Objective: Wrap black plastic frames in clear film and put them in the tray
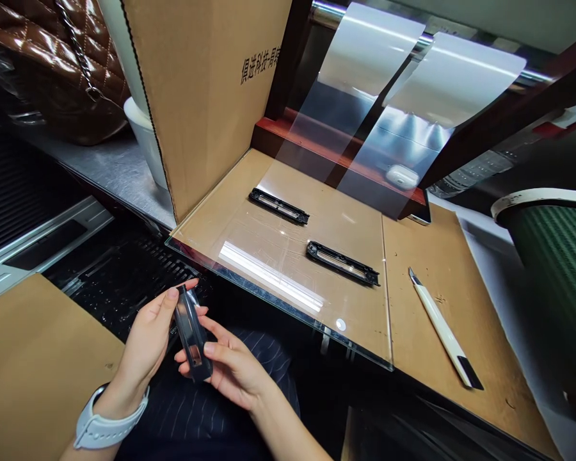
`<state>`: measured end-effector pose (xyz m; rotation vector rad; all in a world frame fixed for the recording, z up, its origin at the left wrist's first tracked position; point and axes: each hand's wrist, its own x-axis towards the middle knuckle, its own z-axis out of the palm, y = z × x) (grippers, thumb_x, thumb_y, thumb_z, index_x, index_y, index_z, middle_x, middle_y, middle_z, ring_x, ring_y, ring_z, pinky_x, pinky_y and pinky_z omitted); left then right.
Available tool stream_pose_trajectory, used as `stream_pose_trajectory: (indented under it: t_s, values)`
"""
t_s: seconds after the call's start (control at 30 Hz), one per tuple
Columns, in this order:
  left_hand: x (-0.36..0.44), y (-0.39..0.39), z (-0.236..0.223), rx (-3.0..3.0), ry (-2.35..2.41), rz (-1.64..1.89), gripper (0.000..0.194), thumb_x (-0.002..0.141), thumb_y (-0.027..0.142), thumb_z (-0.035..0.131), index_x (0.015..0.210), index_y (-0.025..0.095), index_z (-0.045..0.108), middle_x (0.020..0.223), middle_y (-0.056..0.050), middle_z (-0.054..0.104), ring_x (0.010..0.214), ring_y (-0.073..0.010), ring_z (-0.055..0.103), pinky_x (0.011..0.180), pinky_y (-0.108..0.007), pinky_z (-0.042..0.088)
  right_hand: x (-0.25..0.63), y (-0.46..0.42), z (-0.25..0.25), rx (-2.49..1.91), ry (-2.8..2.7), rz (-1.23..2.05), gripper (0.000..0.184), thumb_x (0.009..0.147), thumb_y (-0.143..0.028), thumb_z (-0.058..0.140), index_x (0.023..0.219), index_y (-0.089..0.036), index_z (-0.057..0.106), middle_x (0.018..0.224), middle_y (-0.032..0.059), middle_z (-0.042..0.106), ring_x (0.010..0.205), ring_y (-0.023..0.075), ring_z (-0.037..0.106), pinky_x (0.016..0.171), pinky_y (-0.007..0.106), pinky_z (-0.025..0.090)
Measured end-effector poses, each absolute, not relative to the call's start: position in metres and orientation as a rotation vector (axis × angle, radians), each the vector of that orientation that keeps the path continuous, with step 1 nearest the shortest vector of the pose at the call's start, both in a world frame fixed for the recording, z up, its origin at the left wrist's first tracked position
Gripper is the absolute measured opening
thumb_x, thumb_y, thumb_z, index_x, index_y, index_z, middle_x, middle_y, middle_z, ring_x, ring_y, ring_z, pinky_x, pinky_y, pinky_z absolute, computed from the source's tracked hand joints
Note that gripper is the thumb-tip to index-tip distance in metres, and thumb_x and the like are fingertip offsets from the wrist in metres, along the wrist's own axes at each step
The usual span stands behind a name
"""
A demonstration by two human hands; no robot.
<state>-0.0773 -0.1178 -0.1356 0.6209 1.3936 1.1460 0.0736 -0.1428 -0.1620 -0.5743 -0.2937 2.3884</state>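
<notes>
Both hands are holding one black plastic frame (192,333) over the lap: the left hand (146,342) pinching its upper end, the right hand (233,368) cradling its lower end. Two matching frames (278,206) (343,262) are already lying on the glass sheet (269,282), beside a utility knife (444,330).

Both hands sit low and close together, forearms coming up from the bottom edge. The left hand (146,342) has its grip closed, thumb and fingertips pinching upward, wrist bent back. Just right of it, the right hand (233,368) pinches too, palm turned up, fingers half curled.
</notes>
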Motion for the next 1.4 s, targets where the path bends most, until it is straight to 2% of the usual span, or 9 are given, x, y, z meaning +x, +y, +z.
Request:
stream_pose_trajectory:
  t_s: [0.27,0.4,0.63,0.8,0.93,1.03,1.2,1.3,1.4]
  values:
    - [-0.094,-0.123,-0.154,0.638,1.254,1.204,0.062,0.075,0.064,0.066,0.124,0.027,0.061,0.125,-0.005,0.069,0.119,-0.0229,0.060,0.095,-0.029,0.050,0.068,-0.141,-0.167,-0.917,-0.531,2.051,0.089,0.064,-0.027,0.086,0.136,-0.016,0.035,0.092,0.0040,0.075,0.082,0.0153,0.070,0.086,0.032,0.049]
    - [-0.097,-0.139,-0.174,0.655,1.219,1.101,0.051,0.064,0.050,0.083,0.106,0.022,0.073,0.118,-0.012,0.072,0.114,-0.0295,0.063,0.097,-0.035,0.050,0.061,-0.138,-0.169,-1.107,-0.916,1.675,0.084,0.071,-0.024,0.079,0.140,-0.022,0.030,0.096,0.0007,0.073,0.096,0.0195,0.067,0.101,0.042,0.043]
    - [-0.100,-0.158,-0.188,0.576,1.230,1.162,0.041,0.072,0.050,0.077,0.106,0.027,0.074,0.119,-0.010,0.072,0.117,-0.0296,0.060,0.108,-0.045,0.039,0.043,-0.138,-0.171,-1.169,-1.211,1.522,0.078,0.075,-0.017,0.069,0.142,-0.027,0.029,0.099,-0.0012,0.071,0.099,0.0191,0.065,0.104,0.043,0.040]
    - [-0.113,-0.160,-0.182,0.579,1.099,1.163,0.049,0.068,0.055,0.078,0.110,0.031,0.073,0.116,-0.009,0.072,0.113,-0.0279,0.062,0.102,-0.038,0.045,0.039,-0.137,-0.161,-0.977,-0.784,1.988,0.078,0.072,-0.027,0.079,0.135,-0.019,0.035,0.091,0.0022,0.073,0.087,0.0183,0.069,0.092,0.036,0.046]
    - [-0.120,-0.161,-0.176,0.602,0.945,1.093,0.056,0.065,0.059,0.078,0.115,0.036,0.070,0.103,-0.006,0.076,0.092,-0.0222,0.069,0.080,-0.029,0.055,0.042,-0.141,-0.156,-0.690,-0.312,2.381,0.084,0.068,-0.038,0.085,0.134,-0.011,0.040,0.085,0.0070,0.074,0.070,0.0145,0.070,0.074,0.027,0.049]
    - [-0.126,-0.160,-0.174,0.622,0.867,1.025,0.061,0.066,0.054,0.080,0.122,0.035,0.065,0.083,-0.003,0.076,0.075,-0.0182,0.069,0.069,-0.025,0.055,0.044,-0.147,-0.156,-0.565,-0.180,2.466,0.093,0.069,-0.039,0.085,0.142,-0.011,0.034,0.086,0.0080,0.074,0.069,0.0135,0.069,0.072,0.026,0.050]
    - [-0.136,-0.156,-0.165,0.648,0.756,0.922,0.059,0.068,0.041,0.082,0.123,0.031,0.065,0.096,-0.005,0.076,0.088,-0.0193,0.069,0.081,-0.026,0.054,0.044,-0.153,-0.156,-0.449,-0.190,2.538,0.089,0.072,-0.039,0.082,0.144,-0.012,0.036,0.090,0.0089,0.074,0.072,0.0136,0.069,0.072,0.026,0.052]
    - [-0.136,-0.158,-0.160,0.625,0.609,0.856,0.064,0.073,0.044,0.078,0.132,0.034,0.056,0.067,0.000,0.071,0.060,-0.0147,0.067,0.064,-0.028,0.056,0.040,-0.155,-0.158,-0.393,-0.163,2.568,0.080,0.073,-0.038,0.081,0.138,-0.011,0.044,0.091,0.0087,0.073,0.075,0.0140,0.069,0.070,0.025,0.053]
    - [-0.132,-0.163,-0.161,0.599,0.459,0.848,0.062,0.072,0.047,0.079,0.129,0.038,0.056,0.064,0.002,0.069,0.049,-0.0126,0.063,0.052,-0.026,0.053,0.035,-0.157,-0.161,-0.319,-0.184,2.593,0.072,0.076,-0.039,0.079,0.135,-0.012,0.048,0.090,0.0081,0.073,0.076,0.0148,0.070,0.068,0.025,0.054]
